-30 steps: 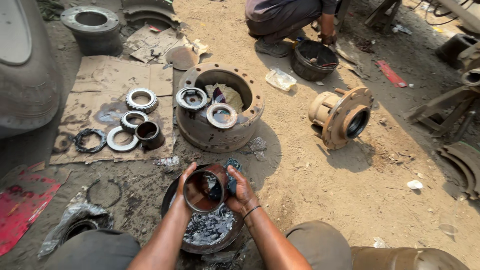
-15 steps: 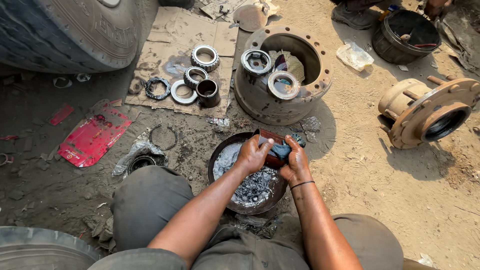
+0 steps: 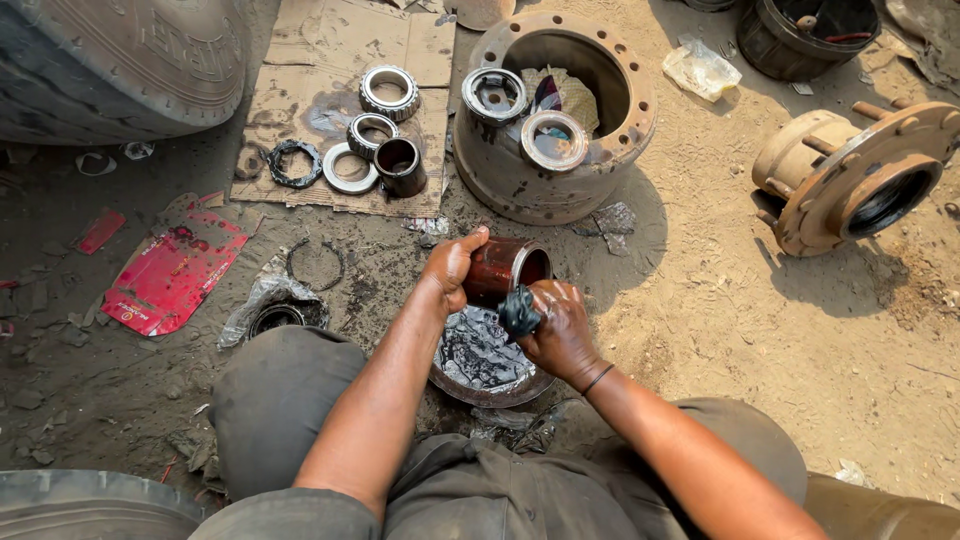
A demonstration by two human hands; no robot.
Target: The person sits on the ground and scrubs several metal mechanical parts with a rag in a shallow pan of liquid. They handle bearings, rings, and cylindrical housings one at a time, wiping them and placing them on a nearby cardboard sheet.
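My left hand [image 3: 452, 266] grips a short reddish-brown metal sleeve [image 3: 505, 270], held on its side with its open end to the right. My right hand [image 3: 560, 325] presses a dark wet rag [image 3: 519, 311] against the sleeve's lower rim. Both hands hover over a round metal basin [image 3: 480, 365] of dark oily liquid that stands on the dirt between my knees.
A large rusty brake drum [image 3: 553, 115] with two bearing parts on its rim stands beyond. Bearing rings and a dark cup [image 3: 400, 165] lie on cardboard [image 3: 340, 100] at left. A hub [image 3: 850, 175] lies right, a tyre [image 3: 110, 60] upper left, red sheet [image 3: 170, 270] left.
The view has shifted down and left. The sleeve has been turned from facing up to lying on its side, and my right hand now wipes it lower down with the rag.
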